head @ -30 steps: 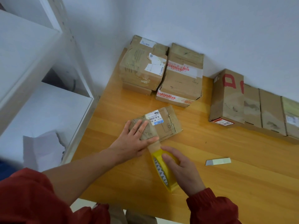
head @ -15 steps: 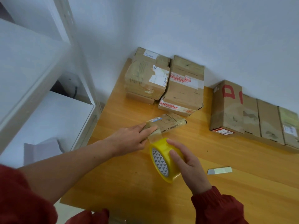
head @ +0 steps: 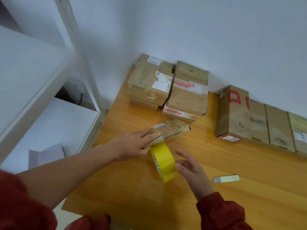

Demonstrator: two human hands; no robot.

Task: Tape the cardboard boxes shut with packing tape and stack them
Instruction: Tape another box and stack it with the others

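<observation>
A small flat cardboard box (head: 172,130) with a barcode label lies tipped on the wooden table (head: 126,188). My left hand (head: 132,144) holds its near left end, fingers over the top and thumb underneath, on a strip of clear tape. That strip runs down to a yellow roll of packing tape (head: 163,161), which stands on edge just below the box. My right hand (head: 191,168) hovers open at the roll's right side with fingers spread, gripping nothing.
Two stacks of taped boxes (head: 150,83) (head: 187,93) stand at the back against the wall. A row of larger boxes (head: 235,113) lines the wall at right. A small cutter blade (head: 226,178) lies right of my right hand. White shelving (head: 41,80) stands left of the table.
My right hand has let go of the tape roll and opened; the roll now stands on the table. My left hand keeps its hold on the box's end, and the box is tipped further.
</observation>
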